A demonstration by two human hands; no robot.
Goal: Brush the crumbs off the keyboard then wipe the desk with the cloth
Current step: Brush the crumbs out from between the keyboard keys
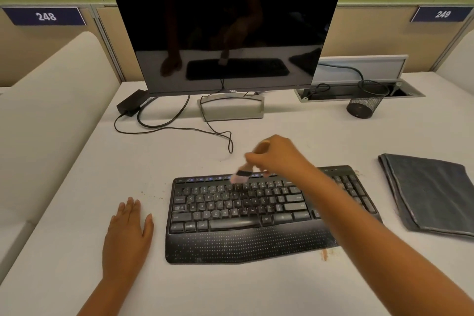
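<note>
A black wireless keyboard point(246, 213) with a curved, dimpled palm rest lies on the smooth pale counter point(256, 290). The right hand point(277, 156) hovers over its top key rows, fingers point(252, 156) curled round a small brush point(241, 176) (blurred, its pale bristles and dark ferrule barely readable), bristles just above the number row. The left hand point(127, 233) lies flat on the counter left of the keyboard, its fingers straight. Brown crumbs point(151, 194) speckle the counter by the keyboard's left edge. A folded grey cloth point(431, 192), soft and hemmed, lies right of the keyboard, cut off at the frame edge
</note>
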